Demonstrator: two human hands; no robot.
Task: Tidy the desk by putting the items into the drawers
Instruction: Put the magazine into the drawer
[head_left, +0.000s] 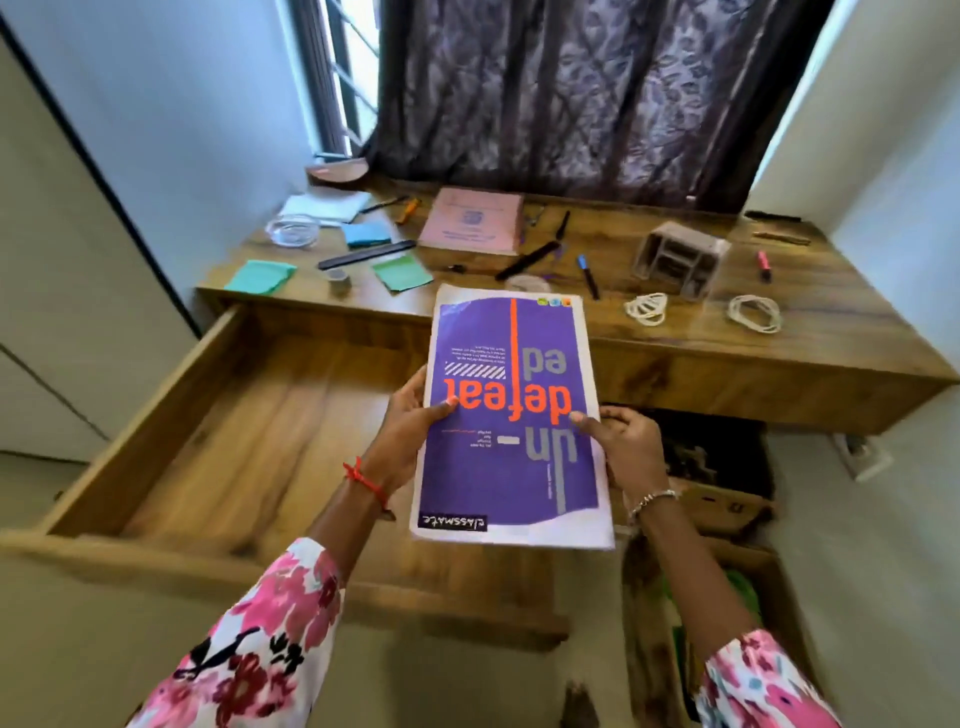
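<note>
A cluttered wooden desk (675, 327) fills the upper frame, its drawer (249, 431) pulled open at lower left. Mid-frame, the left hand (410, 426) and right hand (628, 441) pinch a purple notebook (511, 421) by its side edges. Stowing seems underway; next it likely needs lowering leftward, flat into the drawer.

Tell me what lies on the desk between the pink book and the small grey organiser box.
In the head view, two black pens lie between the pink book and the small grey organiser box, plus a blue-capped pen slightly nearer.

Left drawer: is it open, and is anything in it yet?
Open and empty. The left drawer is pulled far out from the desk, its bare wooden bottom showing. The purple notebook is held above its right side.
</note>
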